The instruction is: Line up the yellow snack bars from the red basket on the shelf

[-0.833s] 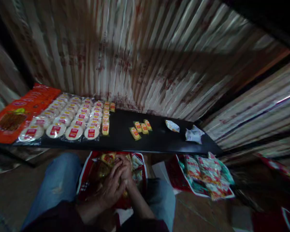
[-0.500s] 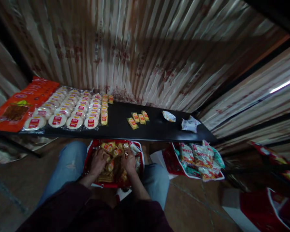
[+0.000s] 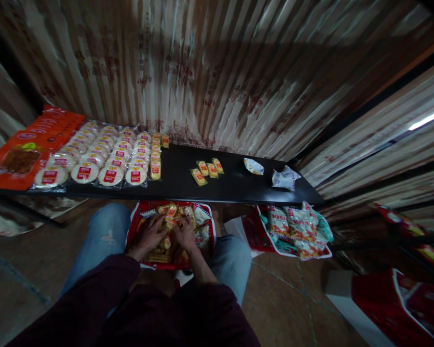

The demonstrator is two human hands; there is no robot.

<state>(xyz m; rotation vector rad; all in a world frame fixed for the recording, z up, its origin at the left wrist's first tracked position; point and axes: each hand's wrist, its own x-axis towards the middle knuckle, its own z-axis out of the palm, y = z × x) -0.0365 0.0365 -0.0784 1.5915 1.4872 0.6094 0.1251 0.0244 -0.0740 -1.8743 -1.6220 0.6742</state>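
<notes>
Between my knees stands a red basket [image 3: 213,236] with a white rim, filled with small yellow snack packets [image 3: 170,210]. Both hands are down inside it. On the left of the pile, my left hand [image 3: 154,232] has its fingers bent around some of the packets. Facing it, my right hand [image 3: 183,234] curls over packets near the middle. The fingertips of both are partly hidden among the wrappers. A few white packets [image 3: 202,216] lie at the basket's right side.
A black shelf [image 3: 181,185] holds rows of round white crackers [image 3: 85,172], yellow packets [image 3: 204,169], two crumpled white wrappers [image 3: 285,178] and an orange bag [image 3: 25,149]. Another basket [image 3: 262,238] of white snack bags stands right, with a red box [image 3: 374,294] beyond.
My hands have come closer together in the basket, shifting packets between them. The view has tilted slightly, so the shelf and baskets sit a bit higher.
</notes>
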